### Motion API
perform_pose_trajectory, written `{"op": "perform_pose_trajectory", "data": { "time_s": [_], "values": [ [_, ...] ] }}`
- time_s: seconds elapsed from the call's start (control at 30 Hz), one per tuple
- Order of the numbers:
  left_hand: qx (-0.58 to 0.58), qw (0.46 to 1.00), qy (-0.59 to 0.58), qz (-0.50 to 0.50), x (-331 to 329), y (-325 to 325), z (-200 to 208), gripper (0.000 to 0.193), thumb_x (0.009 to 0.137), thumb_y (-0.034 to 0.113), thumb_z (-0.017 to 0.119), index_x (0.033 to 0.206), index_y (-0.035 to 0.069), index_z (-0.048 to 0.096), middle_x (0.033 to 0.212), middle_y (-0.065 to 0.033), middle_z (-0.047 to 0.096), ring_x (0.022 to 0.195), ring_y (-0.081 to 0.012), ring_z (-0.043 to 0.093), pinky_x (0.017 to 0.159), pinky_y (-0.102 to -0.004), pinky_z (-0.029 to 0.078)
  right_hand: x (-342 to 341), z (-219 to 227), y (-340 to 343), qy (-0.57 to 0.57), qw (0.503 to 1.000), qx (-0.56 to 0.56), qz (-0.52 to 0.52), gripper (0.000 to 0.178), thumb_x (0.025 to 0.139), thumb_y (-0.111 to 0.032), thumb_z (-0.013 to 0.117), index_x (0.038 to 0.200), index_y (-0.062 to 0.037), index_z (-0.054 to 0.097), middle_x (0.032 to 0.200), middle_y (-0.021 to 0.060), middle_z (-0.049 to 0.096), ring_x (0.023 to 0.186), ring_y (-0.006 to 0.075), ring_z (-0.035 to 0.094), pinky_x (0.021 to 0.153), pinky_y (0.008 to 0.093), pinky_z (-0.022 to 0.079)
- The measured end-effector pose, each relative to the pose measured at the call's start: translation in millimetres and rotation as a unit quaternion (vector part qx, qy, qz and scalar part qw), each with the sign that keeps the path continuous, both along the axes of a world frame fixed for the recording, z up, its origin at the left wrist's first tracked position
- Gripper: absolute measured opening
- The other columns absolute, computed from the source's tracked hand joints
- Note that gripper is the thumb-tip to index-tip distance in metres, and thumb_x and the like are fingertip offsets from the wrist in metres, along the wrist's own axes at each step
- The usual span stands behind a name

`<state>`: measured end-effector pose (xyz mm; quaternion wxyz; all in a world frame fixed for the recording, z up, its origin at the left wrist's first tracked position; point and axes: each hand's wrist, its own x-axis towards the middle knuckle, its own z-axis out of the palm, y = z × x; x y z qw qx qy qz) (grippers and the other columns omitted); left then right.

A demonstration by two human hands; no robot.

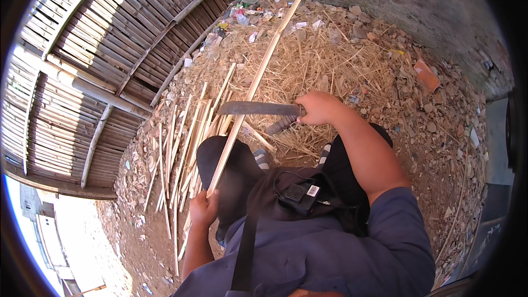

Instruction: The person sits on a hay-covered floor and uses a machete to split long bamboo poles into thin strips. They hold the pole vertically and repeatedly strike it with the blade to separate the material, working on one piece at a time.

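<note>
Here, the long strip (pixel 258 75) crosses above loose strips (pixel 193 135) and straw (pixel 324 69).

Matt metal blade (pixel 256 108), smooth wooden strip (pixel 266 61), rough wall (pixel 423 14) (bare brick)

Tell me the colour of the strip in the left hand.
The strip is pale straw-yellow, best seen in the head view.

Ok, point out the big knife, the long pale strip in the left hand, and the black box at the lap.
Big knife (pixel 259 108), head view: middle of its dark blade.
Long pale strip (pixel 259 77), head view: its flat side, just beyond the blade.
Black box (pixel 296 193), head view: its top face.
</note>
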<state>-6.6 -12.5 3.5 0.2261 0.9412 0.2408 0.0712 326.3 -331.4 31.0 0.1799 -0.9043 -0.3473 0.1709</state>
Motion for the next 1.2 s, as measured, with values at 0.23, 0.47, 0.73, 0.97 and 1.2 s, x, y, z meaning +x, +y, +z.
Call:
{"op": "perform_pose_trajectory", "data": {
  "time_s": [0.23,0.47,0.73,0.97,1.2],
  "values": [
    [0.017,0.999,0.035,-0.009,1.1,-4.3,9.4,0.05,0.092,0.045,0.066,0.074,-0.001,0.062,0.064,-0.0247,0.061,0.066,-0.0459,0.065,0.06,-0.0517,0.049,20.7,-13.8,-12.6,0.039,0.998,0.023,-0.05,0.036,0.077,-0.032,0.079,0.102,-0.0074,0.071,0.091,0.0156,0.071,0.089,0.033,0.069,0.078,0.045,0.054],
    [-0.016,0.997,0.077,-0.007,7.1,-1.5,18.7,0.054,0.095,0.05,0.061,0.079,-0.002,0.066,0.07,-0.0243,0.065,0.07,-0.0439,0.067,0.065,-0.0496,0.05,16.0,-10.0,-6.2,0.026,0.998,0.023,-0.042,0.035,0.078,-0.031,0.079,0.1,-0.0057,0.07,0.086,0.0171,0.069,0.086,0.0345,0.069,0.076,0.0458,0.053],
    [-0.034,0.995,0.093,0.005,6.9,6.6,14.6,0.06,0.094,0.055,0.06,0.079,-0.002,0.066,0.068,-0.025,0.063,0.071,-0.0446,0.066,0.065,-0.0496,0.049,18.6,-18.3,-5.2,0.035,0.999,0.018,-0.006,0.034,0.077,-0.03,0.08,0.098,-0.0059,0.07,0.09,0.0157,0.07,0.088,0.0335,0.069,0.076,0.0453,0.053],
    [-0.03,0.997,0.067,-0.01,8.1,12.9,2.5,0.059,0.092,0.054,0.063,0.072,-0.002,0.062,0.062,-0.0242,0.06,0.063,-0.0442,0.063,0.059,-0.0501,0.046,25.2,-13.7,-16.4,0.013,0.995,0.046,-0.093,0.031,0.076,-0.024,0.075,0.1,-0.0053,0.07,0.089,0.0157,0.071,0.088,0.0346,0.069,0.078,0.0448,0.054],
    [-0.056,0.995,0.084,0.002,6.0,14.5,7.3,0.061,0.092,0.057,0.063,0.072,-0.001,0.062,0.062,-0.0221,0.06,0.063,-0.0413,0.063,0.059,-0.0481,0.046,-1.0,-3.3,18.1,0.041,0.999,-0.022,0.028,0.031,0.077,-0.031,0.079,0.094,-0.0059,0.071,0.086,0.015,0.07,0.085,0.0327,0.069,0.076,0.0443,0.054]
  ]
}}
